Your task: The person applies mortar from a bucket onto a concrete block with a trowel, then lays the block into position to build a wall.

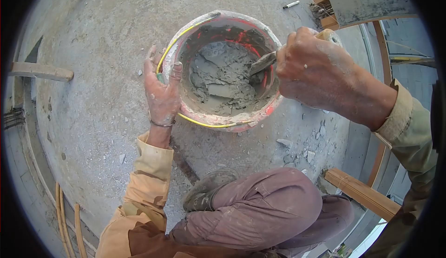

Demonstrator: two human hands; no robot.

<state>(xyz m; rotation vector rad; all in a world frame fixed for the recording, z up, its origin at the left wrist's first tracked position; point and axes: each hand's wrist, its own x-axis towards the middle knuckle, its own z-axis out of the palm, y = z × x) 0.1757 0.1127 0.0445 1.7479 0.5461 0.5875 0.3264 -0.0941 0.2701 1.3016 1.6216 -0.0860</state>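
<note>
A round bucket (218,120) with a mortar-crusted rim stands on the concrete floor in front of me. Grey wet mortar (220,70) covers its bottom, and patches of red show on the inner wall. My left hand (162,95) grips the bucket's left rim, thumb on the inside and fingers outside. A yellow wire handle (173,46) rests along that side. In my right hand (316,67), closed around its wooden handle, is a trowel (263,64). Its blade reaches over the right rim into the bucket, with the tip at the mortar's edge.
A marker pen (291,4) lies beyond the bucket. Broken chips (284,143) are scattered at the lower right, near a wooden beam (362,193). A grey-stained board (367,0) is at the upper right. Wooden pieces (42,71) jut in from the left. My knees are close below the bucket.
</note>
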